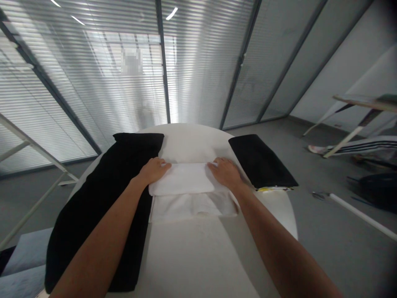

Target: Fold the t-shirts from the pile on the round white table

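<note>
A white cloth (pixel 182 179) lies folded in layers on the round white table (pixel 192 256), its upper fold set back from the flatter layer underneath. My left hand (pixel 154 170) grips its far left corner, thumb pointing inward along the edge. At the far right corner, my right hand (pixel 226 169) holds the same cloth with curled fingers, partly hidden behind the hand's back. Black fabric (pixel 102 198) stretches along the table's left side under my left forearm. To the right of my right hand rests a folded black cloth (pixel 262 161), with yellow and white bits showing at its near edge.
Beyond the table stands a glass partition with blinds (pixel 198 62). A pale metal frame (pixel 46 155) is at left, above a grey padded surface (pixel 27 252). At right are another table (pixel 362 101), a person's striped trouser leg (pixel 369 145) and a white pole (pixel 362 215).
</note>
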Motion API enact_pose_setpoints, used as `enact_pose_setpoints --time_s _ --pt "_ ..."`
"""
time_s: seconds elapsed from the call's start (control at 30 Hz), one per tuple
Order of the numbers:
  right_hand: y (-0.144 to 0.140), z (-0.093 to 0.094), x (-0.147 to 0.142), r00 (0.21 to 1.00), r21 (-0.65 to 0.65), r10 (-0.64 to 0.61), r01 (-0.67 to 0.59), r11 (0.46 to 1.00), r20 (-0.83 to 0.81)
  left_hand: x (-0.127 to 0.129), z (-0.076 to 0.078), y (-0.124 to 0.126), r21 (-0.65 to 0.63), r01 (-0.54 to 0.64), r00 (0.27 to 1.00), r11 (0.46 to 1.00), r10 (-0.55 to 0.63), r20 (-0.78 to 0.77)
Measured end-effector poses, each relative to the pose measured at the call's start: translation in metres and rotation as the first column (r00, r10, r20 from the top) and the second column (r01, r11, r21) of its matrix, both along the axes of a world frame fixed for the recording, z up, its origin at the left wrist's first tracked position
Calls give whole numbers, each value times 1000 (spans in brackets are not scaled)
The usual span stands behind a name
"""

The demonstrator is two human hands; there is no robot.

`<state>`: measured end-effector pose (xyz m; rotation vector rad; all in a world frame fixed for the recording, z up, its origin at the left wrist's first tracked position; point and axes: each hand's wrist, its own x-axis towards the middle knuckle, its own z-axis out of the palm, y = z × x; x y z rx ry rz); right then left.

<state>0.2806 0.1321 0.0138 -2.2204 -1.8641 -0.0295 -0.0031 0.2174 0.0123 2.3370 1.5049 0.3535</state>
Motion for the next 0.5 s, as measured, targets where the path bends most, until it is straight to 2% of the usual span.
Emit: enact_pose_setpoints --time_s 0.17,0.33,0.43,0.5 --pt "2 3 4 1000 37 9 -8 999 -22 -4 8 -1 -51 21 998 998 -18 61" --pt "2 7 11 989 25 7 -3 1000 -149 -12 18 -2 -118 153 973 981 -128 193" --pt "2 8 14 988 26 38 -35 999 -150 -14 23 -3 -158 170 949 973 -118 294" --pt "2 8 14 988 74 42 -31 997 -151 -13 27 -4 -159 175 929 972 -109 353"
